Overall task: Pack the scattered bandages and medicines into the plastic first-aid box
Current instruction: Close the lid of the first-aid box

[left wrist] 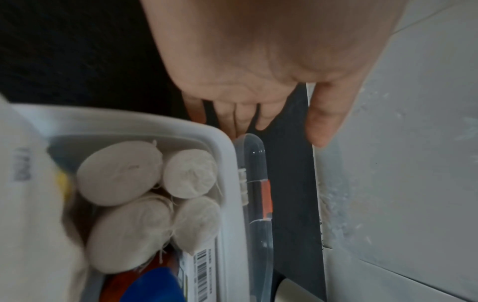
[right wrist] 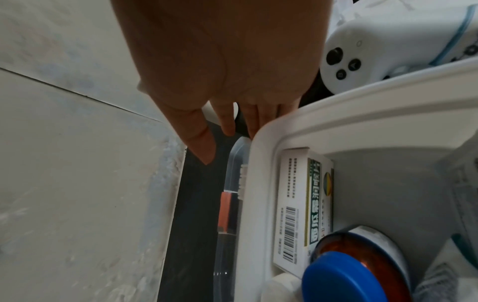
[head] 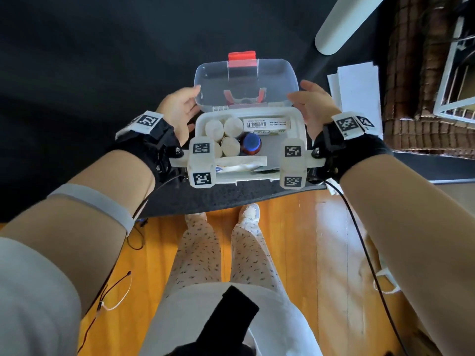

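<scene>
— Table (head: 77, 73), black and broad, takes up most of what I see from here. What sits on it?

— The white first-aid box (head: 299, 116), near the front edge, with its clear lid (head: 272, 75) swung back and standing open behind it; an orange latch (head: 242, 59) tops the lid.

— And the hands?

— The left hand (head: 177, 111) is at the lid's left edge, the right hand (head: 314, 109) at its right edge. Fingers on both are straight and spread, gripping nothing (whether the fingertips actually touch the plastic, I cannot tell).

— Anything packed already?

— Yes. A flat medicine carton (head: 267, 123) with a barcode lies along the back wall. Four white bandage rolls (left wrist: 119, 171) stand on end, bunched in the back left corner. Just beside them stands a brown bottle with a blue cap (head: 251, 143), and a flat white packet (head: 244, 161) lies across the front.

— Off to the side?

— Some white paper sheets (head: 357, 88), right of the box.
</scene>
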Available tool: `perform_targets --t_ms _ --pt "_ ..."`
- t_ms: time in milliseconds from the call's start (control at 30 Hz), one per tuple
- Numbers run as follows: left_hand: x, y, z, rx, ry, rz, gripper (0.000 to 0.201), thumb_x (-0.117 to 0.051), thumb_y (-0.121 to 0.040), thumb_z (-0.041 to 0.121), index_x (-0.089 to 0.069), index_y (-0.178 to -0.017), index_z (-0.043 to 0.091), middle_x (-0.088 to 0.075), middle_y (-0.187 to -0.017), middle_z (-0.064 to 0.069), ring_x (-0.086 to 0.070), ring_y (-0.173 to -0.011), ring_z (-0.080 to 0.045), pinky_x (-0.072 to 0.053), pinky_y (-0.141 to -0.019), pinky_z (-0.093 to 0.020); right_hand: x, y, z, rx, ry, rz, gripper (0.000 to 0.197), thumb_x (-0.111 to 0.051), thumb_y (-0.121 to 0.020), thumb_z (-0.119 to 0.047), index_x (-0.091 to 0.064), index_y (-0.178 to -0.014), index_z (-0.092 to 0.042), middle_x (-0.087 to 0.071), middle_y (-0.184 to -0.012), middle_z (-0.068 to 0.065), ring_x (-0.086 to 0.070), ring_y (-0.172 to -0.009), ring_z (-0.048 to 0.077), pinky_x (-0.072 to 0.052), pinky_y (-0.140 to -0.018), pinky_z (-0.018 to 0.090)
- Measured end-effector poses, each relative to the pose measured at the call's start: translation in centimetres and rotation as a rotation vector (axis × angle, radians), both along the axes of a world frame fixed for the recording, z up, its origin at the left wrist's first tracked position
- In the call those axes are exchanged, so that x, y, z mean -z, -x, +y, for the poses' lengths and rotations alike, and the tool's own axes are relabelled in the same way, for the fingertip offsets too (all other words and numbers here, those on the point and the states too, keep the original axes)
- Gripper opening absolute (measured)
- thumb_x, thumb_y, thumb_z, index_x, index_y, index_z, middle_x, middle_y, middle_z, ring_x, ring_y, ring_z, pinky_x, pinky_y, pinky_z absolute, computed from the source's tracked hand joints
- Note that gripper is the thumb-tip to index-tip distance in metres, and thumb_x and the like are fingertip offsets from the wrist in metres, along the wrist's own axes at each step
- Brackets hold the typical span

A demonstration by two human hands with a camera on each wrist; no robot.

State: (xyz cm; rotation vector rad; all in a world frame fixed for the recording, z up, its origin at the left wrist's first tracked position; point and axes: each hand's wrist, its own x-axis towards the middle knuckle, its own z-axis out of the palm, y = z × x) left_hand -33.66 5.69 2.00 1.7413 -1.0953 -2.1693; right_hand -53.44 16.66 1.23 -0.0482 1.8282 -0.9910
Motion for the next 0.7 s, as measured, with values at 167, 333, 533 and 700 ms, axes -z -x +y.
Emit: perform_targets --t_ms 167,333,533,700 --pt "-0.9 0.4 -1.0 -0.042 0.019 0.014 0.024 -0.04 -0.093 0.033 -0.053 -0.111 0.026 -0.055 -0.138 0.0 -0.046 -0.131 -0.015 -0.014 -0.118 -0.045 -1.0 -0.2 -1.1 -0.037 0.027 -0.01 0.069 -0.062 -0.08 -0.014 -0.032 -0.141 -0.012 -0.052 -0.133 0.006 -0.055 -0.114 0.02 -0.048 -0.091 0.031" --pt "-2.0 1.0 -2.4 -0.083 0.071 0.082 0.057 -0.032 -0.095 0.041 -0.023 -0.148 0.023 -0.037 -0.153 0.001 -0.03 -0.142 -0.013 -0.004 -0.117 -0.047 -3.2 -0.2 -2.0 -0.01 0.097 0.004 0.063 -0.054 -0.087 -0.037 -0.026 -0.142 -0.026 -0.035 -0.15 -0.004 -0.033 -0.137 0.013 -0.022 -0.092 0.028" --pt "-3.0 0.4 -3.0 -0.053 0.083 0.106 0.067 -0.026 -0.093 0.057 -0.015 -0.15 0.025 -0.033 -0.154 0.006 -0.029 -0.143 -0.013 -0.01 -0.114 -0.049 -4.0 -0.1 -1.5 0.029 0.159 0.068 0.057 -0.043 -0.088 -0.051 -0.03 -0.14 -0.032 -0.026 -0.155 -0.009 -0.022 -0.143 0.011 -0.02 -0.109 0.035" --pt "-3.2 -0.9 -1.8 0.035 0.102 0.087 0.063 -0.014 -0.092 0.062 -0.03 -0.146 0.032 -0.032 -0.155 0.012 -0.023 -0.145 -0.018 -0.01 -0.113 -0.05 -3.6 -0.6 0.3 0.052 0.207 0.076 0.054 -0.023 -0.095 -0.055 -0.023 -0.145 -0.036 -0.026 -0.155 -0.013 -0.013 -0.146 0.014 -0.008 -0.116 0.043"
